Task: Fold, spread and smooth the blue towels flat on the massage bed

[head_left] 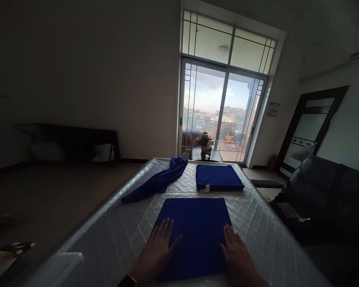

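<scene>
A folded blue cloth point(194, 227) lies flat on the quilted mattress point(257, 227) right in front of me. My left hand point(157, 251) rests flat on its left part, fingers stretched out. My right hand point(237, 255) lies flat on its right edge, fingers also out. Neither hand holds anything. Farther back, a second folded blue cloth point(217, 176) sits neatly, and an unfolded, crumpled blue cloth point(158, 181) stretches diagonally to the left of it.
A dark sofa point(326, 199) stands to the right of the mattress. Beyond its far end is a small table with a potted plant point(204, 140) before a sliding glass balcony door point(221, 111). A low dark bench point(71, 141) lines the left wall.
</scene>
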